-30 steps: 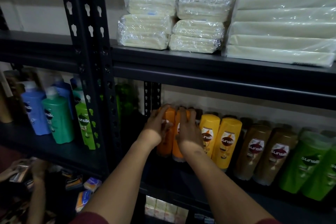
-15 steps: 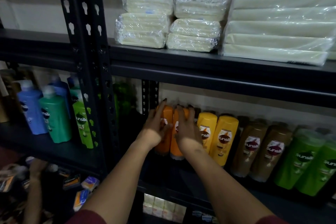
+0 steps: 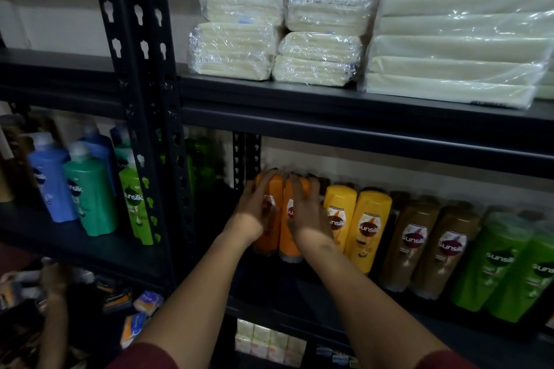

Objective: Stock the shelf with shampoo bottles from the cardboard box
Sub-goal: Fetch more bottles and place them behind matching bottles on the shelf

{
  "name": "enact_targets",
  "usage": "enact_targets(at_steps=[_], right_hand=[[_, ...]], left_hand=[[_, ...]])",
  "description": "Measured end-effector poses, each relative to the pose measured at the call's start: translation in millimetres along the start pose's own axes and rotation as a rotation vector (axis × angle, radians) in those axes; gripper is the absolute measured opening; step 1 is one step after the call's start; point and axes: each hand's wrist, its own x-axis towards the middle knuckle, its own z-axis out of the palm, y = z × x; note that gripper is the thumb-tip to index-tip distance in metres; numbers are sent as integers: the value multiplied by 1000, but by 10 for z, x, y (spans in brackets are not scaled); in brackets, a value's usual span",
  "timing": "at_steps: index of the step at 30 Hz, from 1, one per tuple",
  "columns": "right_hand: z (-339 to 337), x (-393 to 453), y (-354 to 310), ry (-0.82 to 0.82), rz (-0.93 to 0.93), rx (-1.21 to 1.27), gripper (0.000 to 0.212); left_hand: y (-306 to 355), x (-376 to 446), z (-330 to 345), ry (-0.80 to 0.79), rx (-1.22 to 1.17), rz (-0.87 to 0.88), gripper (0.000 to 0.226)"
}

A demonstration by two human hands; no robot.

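Observation:
Two orange shampoo bottles stand side by side at the left end of the dark middle shelf (image 3: pixel 299 290). My left hand (image 3: pixel 254 214) wraps the left orange bottle (image 3: pixel 275 189). The right orange bottle (image 3: pixel 288 244) is under my right hand (image 3: pixel 305 216), fingers curled over its top. Both bottles are upright and touch each other. To their right runs a row of yellow bottles (image 3: pixel 370 225), brown bottles (image 3: pixel 415 246) and green bottles (image 3: pixel 494 263). The cardboard box is out of view.
A black perforated upright (image 3: pixel 147 105) stands just left of my hands. Blue (image 3: pixel 51 180) and green (image 3: pixel 90 192) bottles fill the left bay. Plastic-wrapped pale packs (image 3: pixel 236 51) sit on the shelf above. Another person's hand (image 3: pixel 54 278) handles small packets at lower left.
My left hand's fingers, spread half a second ago, now lie flat on the left orange bottle. The bottles and my right hand have hardly moved.

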Motion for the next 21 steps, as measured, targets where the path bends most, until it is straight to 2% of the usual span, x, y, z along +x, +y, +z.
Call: enact_targets(at_steps=[4, 7, 10, 13, 15, 17, 19, 21], right_hand=[[-131, -67, -44, -36, -47, -80, 93], [-321, -137, -33, 51, -71, -159, 84], [-578, -241, 133, 169, -108, -141, 70], [-837, -317, 411, 236, -50, -135, 56], [-968, -318, 589, 219, 72, -147, 51], [-1037, -322, 750, 186, 159, -152, 52], [-1043, -331, 876, 143, 180, -148, 60], [-1005, -333, 975, 109, 178, -112, 67]], left_hand=[[30, -67, 13, 25, -35, 100, 96], [229, -112, 59, 109, 18, 144, 102], [533, -137, 147, 263, 30, 338, 90], [788, -134, 379, 323, 90, 423, 72], [895, -104, 556, 270, 89, 408, 63], [983, -46, 694, 130, 121, 334, 62], [1075, -14, 785, 18, 183, 218, 63], [1154, -21, 842, -27, 275, 164, 63]])
